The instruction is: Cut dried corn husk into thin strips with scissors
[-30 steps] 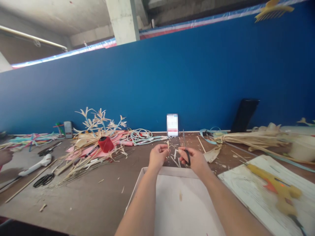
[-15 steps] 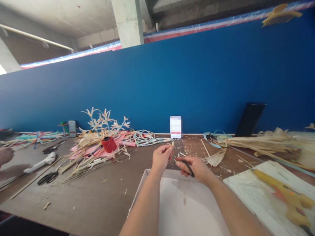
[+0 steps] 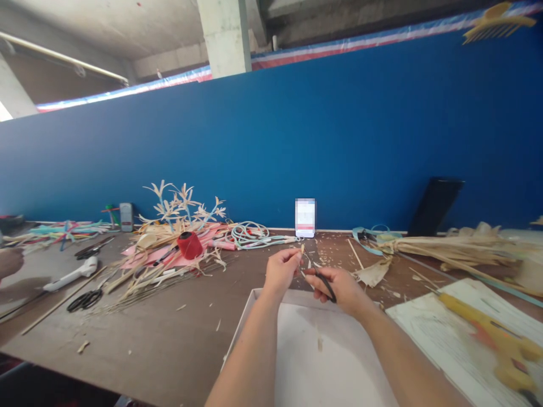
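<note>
My left hand pinches a small pale straw piece between thumb and fingertips, held upright above the table. My right hand is closed on black-handled scissors, whose blades point up and left toward the straw piece. Both hands hover over the far edge of a white shallow tray. A tiny straw scrap lies inside the tray.
A yellow glue gun rests on a white board at right. Dried husks lie behind it. At left: a red thread spool, straw flowers, black scissors, a white glue gun. Another person's hand is at the far left.
The scissors tilted from upright to slanting left toward the straw piece, and my right hand dropped slightly. The view shifted a little to the left.
</note>
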`<state>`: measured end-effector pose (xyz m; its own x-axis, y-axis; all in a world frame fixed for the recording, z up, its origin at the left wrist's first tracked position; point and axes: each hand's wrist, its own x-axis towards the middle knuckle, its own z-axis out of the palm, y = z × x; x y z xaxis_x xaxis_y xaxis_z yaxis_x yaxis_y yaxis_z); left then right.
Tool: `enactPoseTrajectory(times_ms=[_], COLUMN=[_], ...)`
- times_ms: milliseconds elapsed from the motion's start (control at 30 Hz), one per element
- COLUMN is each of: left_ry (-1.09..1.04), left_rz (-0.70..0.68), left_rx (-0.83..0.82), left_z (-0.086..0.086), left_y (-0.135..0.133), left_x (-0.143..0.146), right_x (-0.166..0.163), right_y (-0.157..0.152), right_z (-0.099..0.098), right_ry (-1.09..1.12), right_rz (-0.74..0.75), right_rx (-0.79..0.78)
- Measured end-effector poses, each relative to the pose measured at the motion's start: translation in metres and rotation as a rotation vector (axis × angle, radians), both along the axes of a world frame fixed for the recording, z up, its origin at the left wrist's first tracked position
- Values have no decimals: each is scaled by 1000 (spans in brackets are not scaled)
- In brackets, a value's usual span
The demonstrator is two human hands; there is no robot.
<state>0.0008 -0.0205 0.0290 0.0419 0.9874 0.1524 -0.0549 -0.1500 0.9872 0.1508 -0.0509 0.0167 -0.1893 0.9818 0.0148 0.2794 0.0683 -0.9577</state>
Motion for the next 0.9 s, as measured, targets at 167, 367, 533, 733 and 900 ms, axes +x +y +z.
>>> enactPoseTrajectory(times_ms=[167,367,533,733,900], left_ry=[-8,-32,-66,-75,-51], left_rz=[-6,-15,-18,-17,62], left_rx=[-13,-16,-43,-60,-36], left_z=[1,2,2,-2,-3], left_y=[0,0,1,3,5], left_x=[1,1,1,1,-3], right_x=[0,-2,-2,-1,0], right_y=[-1,-4,-2,0,-2], right_z=[2,6,5,3,9], right_ry=[-23,-15,29,67,135], right_rz=[14,17,-23,-108,-164], right_rx=[19,51,38,51,3])
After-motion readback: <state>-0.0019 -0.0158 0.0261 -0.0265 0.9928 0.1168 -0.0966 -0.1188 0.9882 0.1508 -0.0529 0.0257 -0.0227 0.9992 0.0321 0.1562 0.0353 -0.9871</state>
